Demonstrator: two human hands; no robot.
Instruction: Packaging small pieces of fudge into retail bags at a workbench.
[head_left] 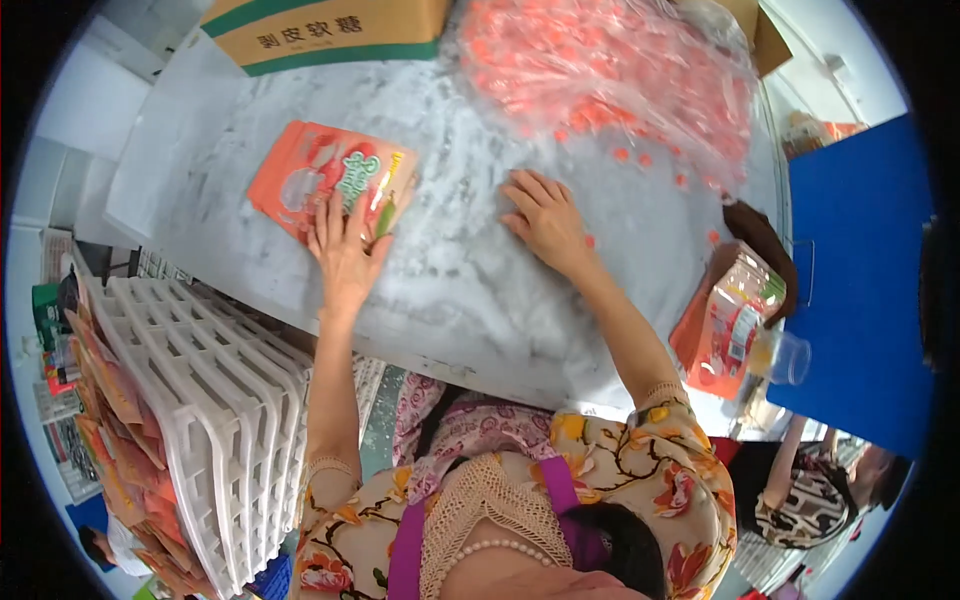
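A flat orange-red candy pouch [296,178] with fruit pictures and green lettering lies on the grey marbled table [470,290]; it looks like a small stack. My left hand [346,248] rests on the pouch's near edge, fingers stretched out and apart. To the right of it, my right hand [548,222] lies palm down on the bare tabletop, fingers loosely spread with nothing visible in them. Beyond the right hand sits a big clear plastic bag [610,70] full of small red-pink wrapped pieces, several of them loose on the table beside it.
A brown and green carton [325,35] stands at the far left. More pouches [735,320] and a clear plastic cup [790,358] are at the right edge by a blue panel [860,280]. White stacked crates [215,420] rise at the lower left. Another person [810,490] is at lower right.
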